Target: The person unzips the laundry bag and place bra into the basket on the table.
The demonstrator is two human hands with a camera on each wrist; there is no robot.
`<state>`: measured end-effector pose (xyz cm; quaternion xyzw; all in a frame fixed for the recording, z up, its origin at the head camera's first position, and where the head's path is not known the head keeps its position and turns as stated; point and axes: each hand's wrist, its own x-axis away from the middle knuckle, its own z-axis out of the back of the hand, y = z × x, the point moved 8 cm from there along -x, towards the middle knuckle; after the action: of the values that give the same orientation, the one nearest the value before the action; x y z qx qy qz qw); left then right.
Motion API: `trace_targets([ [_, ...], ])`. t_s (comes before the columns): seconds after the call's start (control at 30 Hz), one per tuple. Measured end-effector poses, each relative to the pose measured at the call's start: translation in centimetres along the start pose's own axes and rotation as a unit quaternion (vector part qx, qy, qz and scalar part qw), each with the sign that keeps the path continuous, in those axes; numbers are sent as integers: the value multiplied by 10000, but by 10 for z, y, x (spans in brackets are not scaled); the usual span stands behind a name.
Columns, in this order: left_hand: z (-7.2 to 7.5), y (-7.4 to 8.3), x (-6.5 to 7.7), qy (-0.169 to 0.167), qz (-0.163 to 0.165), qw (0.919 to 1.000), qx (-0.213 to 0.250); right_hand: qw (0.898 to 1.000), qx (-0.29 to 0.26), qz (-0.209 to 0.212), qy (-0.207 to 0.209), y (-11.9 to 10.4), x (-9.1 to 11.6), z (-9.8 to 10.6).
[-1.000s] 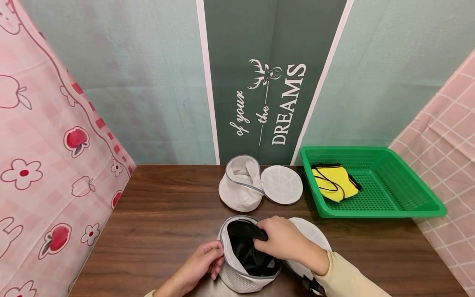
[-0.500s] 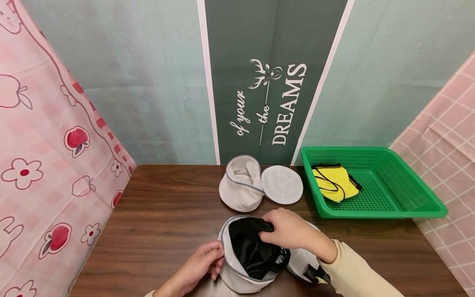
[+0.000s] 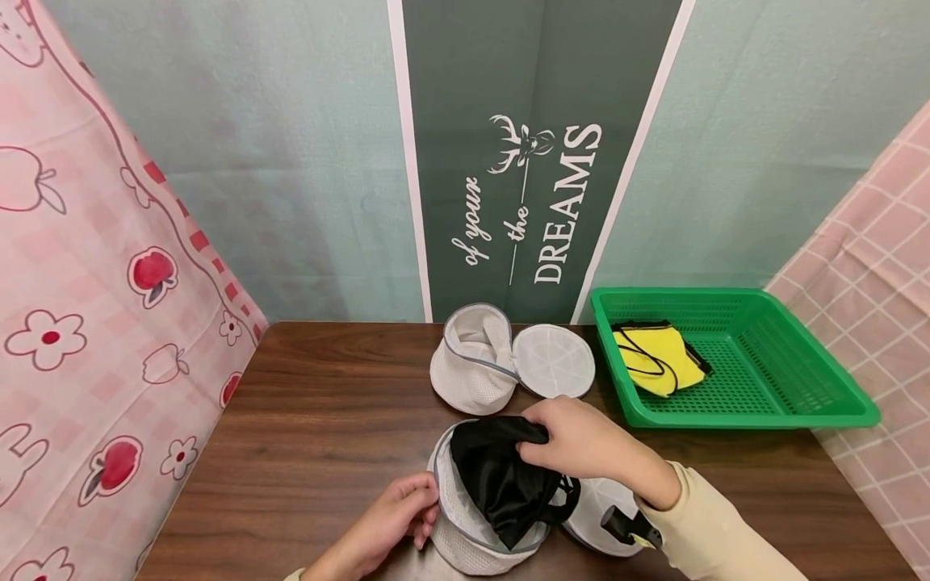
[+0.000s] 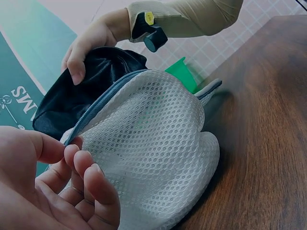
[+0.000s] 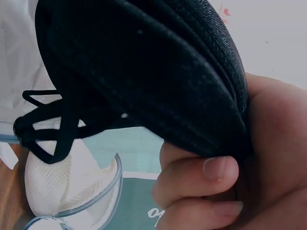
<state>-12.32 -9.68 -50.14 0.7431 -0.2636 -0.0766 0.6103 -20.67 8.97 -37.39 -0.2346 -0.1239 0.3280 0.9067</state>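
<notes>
A white mesh laundry bag [image 3: 483,558] with a grey zipped rim stands at the table's front, its round lid [image 3: 597,516] folded out to the right. My left hand [image 3: 395,512] pinches the zipped rim between thumb and fingers, as the left wrist view shows on the mesh wall [image 4: 153,110]. A black bra [image 3: 494,476] hangs partly over the bag's mouth, its lower part inside. By its upper edge my right hand [image 3: 577,440] grips it, thumb against curled fingers. Thin black straps [image 5: 48,129] dangle from the cup [image 5: 144,72] in the right wrist view.
Behind stands a second white mesh bag [image 3: 472,379], unzipped, its round lid [image 3: 554,361] lying to the right. At the right back, a green basket [image 3: 756,418] holds a folded yellow cloth with black cords [image 3: 657,355]. Curtains surround the wooden table [image 3: 312,420].
My right hand has moved up and to the right, drawing the black bra partly out of the front bag. The left hand stays on the rim.
</notes>
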Motion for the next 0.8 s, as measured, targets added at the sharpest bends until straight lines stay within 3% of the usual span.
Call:
trace_targets([
  [0.23, -1, 1, 0, 2, -25, 10000, -14, 9996, -222, 139, -57, -3, 4, 8],
  [0.57, 0, 0, 1, 46, -5, 10000, 15, 9944, -1007, 248, -206, -5, 12, 21],
  [0.8, 0, 0, 1, 38, 43, 10000, 32, 9910, -1300, 311, -108, 0, 15, 30],
])
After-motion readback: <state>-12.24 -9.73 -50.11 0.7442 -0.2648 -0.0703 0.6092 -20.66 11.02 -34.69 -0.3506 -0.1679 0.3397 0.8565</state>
